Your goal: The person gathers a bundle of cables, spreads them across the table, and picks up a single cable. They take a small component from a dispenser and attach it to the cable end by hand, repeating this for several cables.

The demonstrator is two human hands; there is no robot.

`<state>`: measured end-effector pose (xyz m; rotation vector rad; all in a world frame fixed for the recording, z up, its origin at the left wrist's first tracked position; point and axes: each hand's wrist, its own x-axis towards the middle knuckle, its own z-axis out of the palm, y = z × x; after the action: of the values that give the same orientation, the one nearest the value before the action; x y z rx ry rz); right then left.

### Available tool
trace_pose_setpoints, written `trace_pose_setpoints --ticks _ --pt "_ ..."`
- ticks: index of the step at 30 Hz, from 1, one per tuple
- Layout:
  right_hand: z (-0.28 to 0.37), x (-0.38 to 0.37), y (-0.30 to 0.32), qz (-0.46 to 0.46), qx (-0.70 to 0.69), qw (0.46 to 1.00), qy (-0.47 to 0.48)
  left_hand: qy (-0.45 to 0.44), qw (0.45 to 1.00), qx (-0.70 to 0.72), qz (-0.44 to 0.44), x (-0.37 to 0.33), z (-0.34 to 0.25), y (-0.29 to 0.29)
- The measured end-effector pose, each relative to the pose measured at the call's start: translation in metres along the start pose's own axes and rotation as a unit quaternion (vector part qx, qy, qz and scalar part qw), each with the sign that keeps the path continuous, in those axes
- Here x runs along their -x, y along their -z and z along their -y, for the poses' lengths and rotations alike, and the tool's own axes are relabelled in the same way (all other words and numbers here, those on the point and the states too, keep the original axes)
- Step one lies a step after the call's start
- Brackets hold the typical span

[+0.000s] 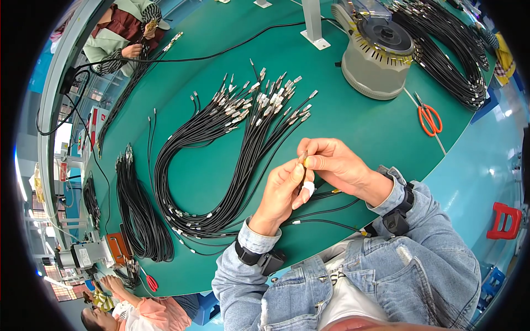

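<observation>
My left hand (280,192) and my right hand (338,164) meet over the near part of the green table. Both pinch the end of a thin black cable (305,156) between thumb and fingers; its tip is small and partly covered by them. Something white (308,188) sits at a finger of my left hand. Loose black cables (326,210) run beneath my wrists toward the table's near edge. Left of my hands lies a big curved bundle of black cables (164,165), its many metal-tipped ends fanned out at the far side.
Beyond my right hand stand a round grey dispenser (371,71) and orange-handled scissors (429,119). More cable bundles lie at left (138,220) and far right (469,83). A metal post (313,25) rises at the back. Co-workers sit at far left and lower left.
</observation>
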<state>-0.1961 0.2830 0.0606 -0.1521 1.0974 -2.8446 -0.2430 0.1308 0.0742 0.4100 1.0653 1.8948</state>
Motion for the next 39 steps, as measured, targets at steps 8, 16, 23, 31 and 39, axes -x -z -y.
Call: trace_pose_setpoints --ticks 8,16,23,31,39 --pt "-0.001 0.0 0.002 -0.052 0.077 0.995 0.048 0.023 0.997 -0.064 -0.043 0.0 -0.004 -0.007" --pt "0.003 -0.002 -0.004 -0.013 0.015 0.999 0.025 0.025 0.998 -0.045 -0.022 0.006 -0.014 -0.005" --pt "0.003 0.0 -0.002 -0.007 0.019 1.0 0.017 0.051 0.998 0.022 0.034 0.003 -0.012 -0.002" --pt "0.092 0.022 0.027 -0.182 0.393 0.892 0.13 -0.153 0.86 -0.485 -0.046 -0.003 0.027 0.0" --pt "0.278 0.028 0.112 -0.337 0.674 0.636 0.168 -0.193 0.73 -0.644 -0.121 -0.008 0.002 0.01"
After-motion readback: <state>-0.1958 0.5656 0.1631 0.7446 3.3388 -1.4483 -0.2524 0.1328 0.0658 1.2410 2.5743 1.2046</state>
